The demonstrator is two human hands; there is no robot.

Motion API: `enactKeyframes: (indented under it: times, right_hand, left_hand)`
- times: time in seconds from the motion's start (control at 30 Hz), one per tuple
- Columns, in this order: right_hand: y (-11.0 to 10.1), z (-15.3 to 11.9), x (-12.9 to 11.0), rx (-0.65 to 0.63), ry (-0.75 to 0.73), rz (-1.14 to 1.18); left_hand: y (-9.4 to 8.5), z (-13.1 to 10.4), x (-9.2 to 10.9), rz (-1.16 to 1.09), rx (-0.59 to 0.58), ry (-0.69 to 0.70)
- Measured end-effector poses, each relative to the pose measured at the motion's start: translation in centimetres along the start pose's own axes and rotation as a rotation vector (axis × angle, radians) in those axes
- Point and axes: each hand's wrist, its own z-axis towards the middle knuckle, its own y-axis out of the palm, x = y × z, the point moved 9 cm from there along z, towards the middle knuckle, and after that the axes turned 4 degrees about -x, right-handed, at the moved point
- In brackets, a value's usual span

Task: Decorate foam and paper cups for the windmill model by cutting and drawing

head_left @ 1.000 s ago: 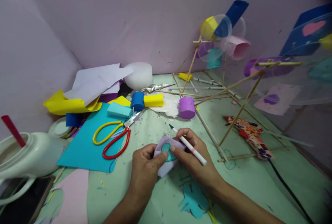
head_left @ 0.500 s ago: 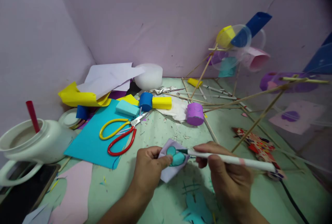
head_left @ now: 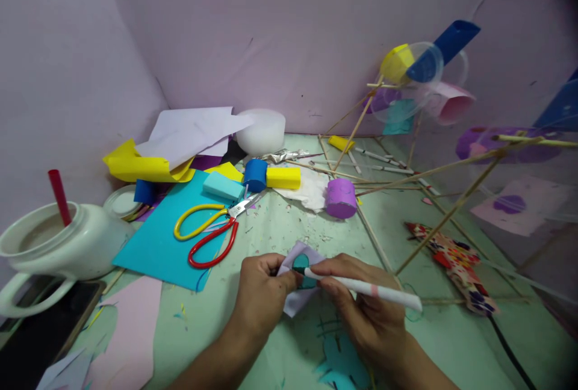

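Observation:
My left hand point(head_left: 265, 294) pinches the left side of a small lavender paper piece point(head_left: 295, 304), tilted above the table. A teal shape point(head_left: 301, 262) with a dark outline shows on that paper, partly covered by my fingers. In my right hand point(head_left: 368, 300) is a white marker point(head_left: 379, 292) with a dark tip, gripped like a pen. Its tip rests on or just over the teal shape, close to my left thumb; contact I cannot tell. Below the hands lies a teal paper cutout point(head_left: 341, 360), with green marks on the table beside it.
Scissors point(head_left: 232, 219) lie open on blue paper point(head_left: 158, 245) to the left, near a white teapot point(head_left: 90, 239) and a phone point(head_left: 54, 336). Paper rolls, one purple point(head_left: 341, 198), stand behind. A stick frame point(head_left: 445, 215) and a floral fabric-like object point(head_left: 456, 263) occupy the right.
My right hand has moved left with the marker, bringing its tip across the teal shape toward my left thumb. My left hand keeps hold of the paper. The view has shifted slightly.

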Motion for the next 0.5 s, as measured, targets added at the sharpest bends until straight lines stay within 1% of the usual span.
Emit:
enactKeyframes:
  times: [0.3,0.5]
  right_hand:
    - [0.05,0.13,-0.44,0.006,-0.068,-0.024]
    - [-0.07,-0.03,-0.04,0.025,-0.043,-0.016]
  left_hand:
    - [-0.05,-0.11,-0.06,0.015,-0.004,-0.012]
    - [-0.12,-0.01,0.01,0.037,-0.004,0.012]
